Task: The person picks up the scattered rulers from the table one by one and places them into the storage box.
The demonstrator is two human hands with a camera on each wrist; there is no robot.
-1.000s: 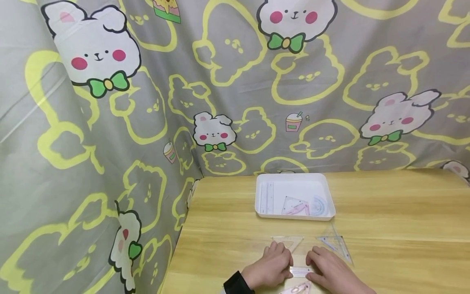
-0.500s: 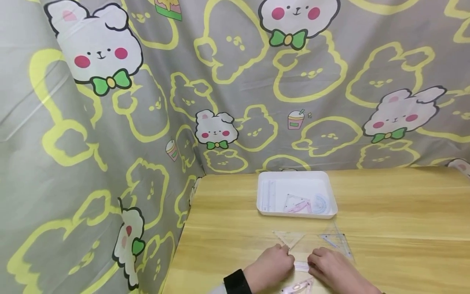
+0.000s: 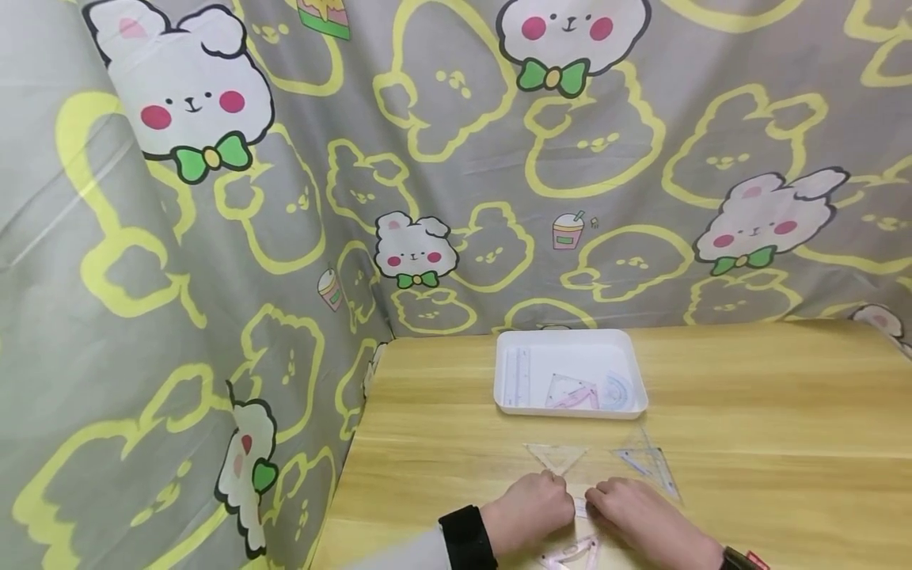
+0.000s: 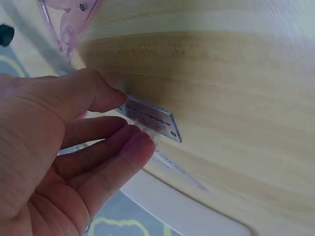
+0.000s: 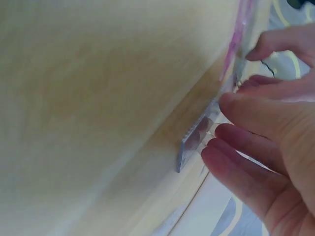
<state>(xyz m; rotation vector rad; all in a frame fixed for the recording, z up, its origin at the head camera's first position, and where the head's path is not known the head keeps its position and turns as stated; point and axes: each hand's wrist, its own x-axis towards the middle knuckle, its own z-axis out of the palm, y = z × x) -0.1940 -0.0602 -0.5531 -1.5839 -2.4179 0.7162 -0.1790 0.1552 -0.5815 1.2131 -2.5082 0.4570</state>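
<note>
A short clear ruler (image 3: 580,507) lies near the front edge of the wooden table (image 3: 748,412), mostly hidden between my two hands. My left hand (image 3: 564,504) pinches its left end; in the left wrist view the thumb and fingers (image 4: 135,140) hold the ruler (image 4: 155,119) tilted on edge. My right hand (image 3: 594,502) pinches the other end, and in the right wrist view its fingertips (image 5: 221,132) close on the ruler (image 5: 193,140).
A white tray (image 3: 570,339) behind the hands holds a ruler (image 3: 518,376), a pink set square (image 3: 570,394) and a blue protractor (image 3: 617,392). Two clear triangles (image 3: 556,455) (image 3: 650,461) lie in front of the tray. A pink set square (image 3: 573,554) lies by my wrists. Patterned cloth hangs behind and left.
My hands have drawn closer together over the short ruler, hiding most of it, and its edge has tipped up off the table.
</note>
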